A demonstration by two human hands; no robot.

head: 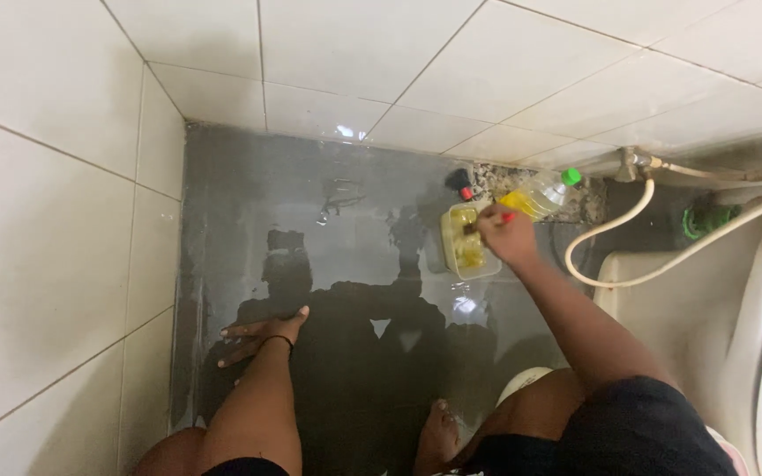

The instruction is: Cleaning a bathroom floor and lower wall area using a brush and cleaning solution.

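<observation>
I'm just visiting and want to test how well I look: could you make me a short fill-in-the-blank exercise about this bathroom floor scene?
1. The left hand lies flat on the wet grey ____.
2. The right hand holds a brush over a small plastic ____.
3. The bottle lying near the wall has a ____ cap.
4. A pale hose loops beside the white ____ on the right.

Missing words: floor; tub; green; toilet

Glossy white ceramic wall tiles [55, 176] meet a wet, shiny grey floor [249, 203]; the bottle [541, 194] and tub [462, 242] look like clear plastic.
</observation>
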